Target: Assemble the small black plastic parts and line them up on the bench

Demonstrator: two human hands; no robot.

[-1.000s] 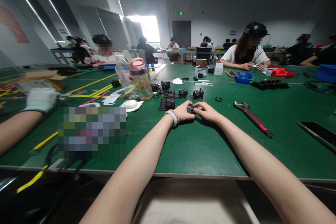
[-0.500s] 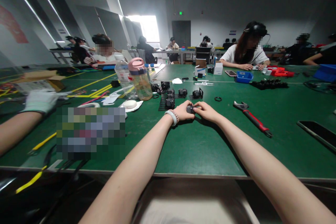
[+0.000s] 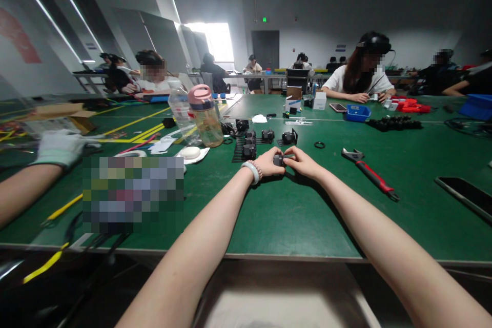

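My left hand [image 3: 268, 162] is closed around a small black blocky part [image 3: 278, 160], held low over the green tabletop. From the other side, the fingertips of my right hand [image 3: 303, 161] pinch the right edge of the same part. What exactly the right fingers grip there is too small to make out. Just beyond my hands stand several similar black parts with thin comb-like prongs, among them a near one [image 3: 249, 151] and one farther right [image 3: 289, 137]. A black ring [image 3: 319, 144] lies flat to the right of my right hand.
An adjustable wrench [image 3: 371, 174] with red-black handle and a phone [image 3: 465, 196] lie on the right. A pink-lidded bottle [image 3: 205, 118] stands left of the parts. A co-worker's gloved hand [image 3: 57, 148] is at far left. A blue tray [image 3: 358, 113] sits before a person opposite.
My right fingers have shifted very slightly at the edge of the black part. My left hand and the things on the table look unmoved.
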